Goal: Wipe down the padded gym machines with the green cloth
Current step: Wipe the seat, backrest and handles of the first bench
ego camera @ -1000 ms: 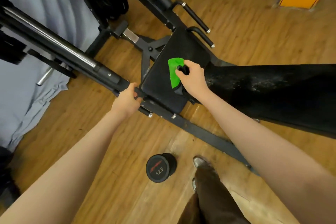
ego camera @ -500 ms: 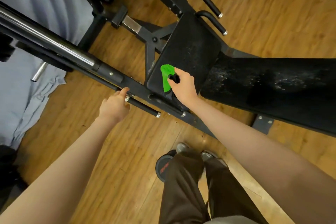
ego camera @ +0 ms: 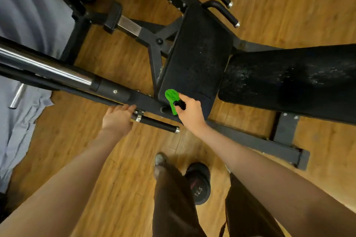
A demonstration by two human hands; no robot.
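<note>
The green cloth (ego camera: 172, 98) lies at the near left corner of the black padded seat (ego camera: 196, 57). My right hand (ego camera: 189, 110) grips the cloth there, fingers curled round it and round a small black object. A long black back pad (ego camera: 289, 82), scuffed with white marks, runs off to the right. My left hand (ego camera: 117, 119) rests on the machine's black frame bar (ego camera: 123, 93), next to a short black handle (ego camera: 156, 122); its fingers lie over the bar's edge.
A chrome bar (ego camera: 44, 65) runs from the left into the frame. Two more black handles (ego camera: 221, 2) stick out behind the seat. A 12.5 dumbbell (ego camera: 198, 184) stands on the wooden floor by my legs. Grey fabric (ego camera: 23, 25) covers the left.
My right hand has drawn the cloth down the seat from its middle to the near left corner. My left hand has slid left along the bar. I have stepped closer to the dumbbell.
</note>
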